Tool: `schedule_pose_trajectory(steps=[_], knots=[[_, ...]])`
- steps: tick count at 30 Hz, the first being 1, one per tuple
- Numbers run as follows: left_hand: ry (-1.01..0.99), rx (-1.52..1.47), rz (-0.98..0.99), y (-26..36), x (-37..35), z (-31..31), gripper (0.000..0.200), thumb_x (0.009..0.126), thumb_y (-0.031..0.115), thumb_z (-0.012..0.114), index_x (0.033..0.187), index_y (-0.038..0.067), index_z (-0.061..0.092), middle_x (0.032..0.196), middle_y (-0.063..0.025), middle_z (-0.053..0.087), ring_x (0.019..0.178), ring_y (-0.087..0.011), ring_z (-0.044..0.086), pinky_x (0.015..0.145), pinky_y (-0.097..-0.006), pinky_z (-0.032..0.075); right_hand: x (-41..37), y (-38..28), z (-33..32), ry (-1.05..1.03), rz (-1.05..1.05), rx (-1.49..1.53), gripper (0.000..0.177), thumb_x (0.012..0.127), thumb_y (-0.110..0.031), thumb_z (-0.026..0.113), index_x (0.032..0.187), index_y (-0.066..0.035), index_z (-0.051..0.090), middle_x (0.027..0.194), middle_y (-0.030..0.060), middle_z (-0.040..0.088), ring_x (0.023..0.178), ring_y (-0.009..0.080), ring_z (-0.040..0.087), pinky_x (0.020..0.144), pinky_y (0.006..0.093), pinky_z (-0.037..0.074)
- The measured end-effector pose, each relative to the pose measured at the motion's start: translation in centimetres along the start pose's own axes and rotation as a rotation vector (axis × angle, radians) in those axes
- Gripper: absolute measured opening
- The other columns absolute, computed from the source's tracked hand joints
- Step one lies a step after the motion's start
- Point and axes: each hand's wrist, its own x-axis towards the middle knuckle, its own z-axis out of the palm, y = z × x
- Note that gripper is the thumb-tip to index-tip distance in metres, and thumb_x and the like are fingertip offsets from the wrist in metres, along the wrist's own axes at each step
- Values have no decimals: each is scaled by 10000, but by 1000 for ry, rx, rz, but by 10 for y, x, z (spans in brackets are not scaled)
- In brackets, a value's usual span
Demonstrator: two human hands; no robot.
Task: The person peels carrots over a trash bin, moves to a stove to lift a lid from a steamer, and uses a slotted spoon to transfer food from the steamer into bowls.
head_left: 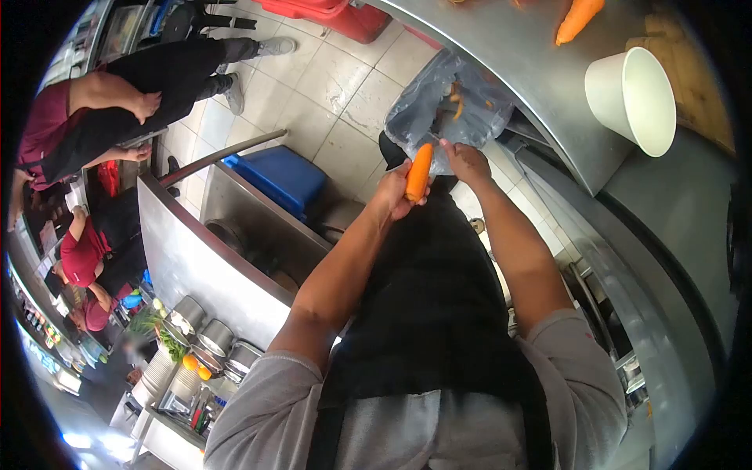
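Two hands meet just beside the plastic bag [470, 110]. The left hand [394, 192] clamps its fingers around the carrot [420, 172]. The right hand [467, 160] curls its fingers shut at the carrot's top end. The carrot looks hard, light and maybe slippery, so its thick middle is the best place to hold.

light: bright, even
glare: steel counter [548, 70] beyond the grip
edges: heavy fisheye, black corners
blur: far left of grip

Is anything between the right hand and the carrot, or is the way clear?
Nothing visible stands between them. The left hand grips the carrot around its near end, and the right hand sits right beside its far end, with the plastic bag just beyond.
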Motion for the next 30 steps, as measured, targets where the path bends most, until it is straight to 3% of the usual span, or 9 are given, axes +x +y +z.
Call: schedule_pose_trajectory(steps=[3, 7, 11, 14, 17, 19, 22, 25, 30], knots=[[39, -59, 10, 2, 11, 1, 439, 1025, 433, 323, 1134, 46, 501, 869, -92, 600, 691, -208, 585, 564, -334, 502, -16, -6, 3, -35, -13, 35, 704, 954, -605, 295, 965, -9, 670, 977, 242, 661, 970, 421, 617, 844, 481, 466], [88, -181, 11, 5, 20, -3, 442, 1017, 453, 341, 1132, 58, 503, 867, -86, 602, 692, -202, 586, 562, -323, 505, -88, -36, -2, -80, -272, 54, 644, 942, -601, 352, 913, -37, 662, 934, 235, 662, 919, 423, 622, 810, 494, 468], [-20, -106, 2, 2, 8, -7, 434, 1011, 456, 355, 1127, 65, 504, 862, -86, 604, 694, -208, 589, 555, -315, 507, -62, -24, -2, -111, -263, -14, 669, 945, -612, 331, 940, -33, 666, 936, 235, 665, 933, 425, 622, 818, 491, 468], [-104, -119, -23, -8, 11, -19, 414, 1011, 444, 362, 1127, 72, 504, 873, -85, 609, 704, -207, 592, 551, -306, 503, 3, 12, 14, -7, -39, -2, 707, 946, -628, 296, 935, -29, 671, 936, 238, 667, 937, 425, 621, 820, 487, 470], [58, -72, -26, -3, 11, -6, 399, 1020, 416, 334, 1134, 72, 503, 878, -93, 611, 715, -205, 592, 535, -299, 493, 12, 19, 18, 47, 10, -15, 722, 942, -640, 286, 906, -33, 675, 916, 244, 664, 923, 418, 627, 812, 487, 476], [87, -85, -17, 5, 10, -1, 401, 1026, 404, 307, 1137, 71, 502, 878, -97, 613, 713, -208, 593, 531, -303, 494, -28, -8, 6, -56, -68, 34, 677, 943, -618, 328, 907, -39, 675, 904, 241, 664, 907, 417, 633, 802, 493, 480], [81, -105, 14, 5, 22, -5, 418, 1031, 395, 262, 1142, 71, 502, 867, -101, 611, 701, -211, 595, 522, -305, 492, -92, -39, -10, -47, -310, 30, 579, 943, -559, 412, 873, -38, 653, 891, 244, 658, 874, 423, 632, 766, 505, 478], [33, -76, -13, -2, 27, -13, 440, 1029, 416, 255, 1140, 73, 506, 844, -96, 604, 680, -210, 595, 514, -301, 487, -72, -24, 2, -54, -282, -13, 608, 945, -573, 388, 879, -30, 654, 894, 242, 661, 874, 426, 631, 764, 506, 478], [-32, -31, -59, -10, 19, -12, 468, 1016, 470, 303, 1125, 72, 523, 818, -84, 594, 649, -197, 589, 502, -295, 480, 5, 11, 12, 4, -66, -52, 687, 951, -603, 318, 912, -11, 666, 928, 237, 668, 907, 414, 633, 807, 483, 476]])
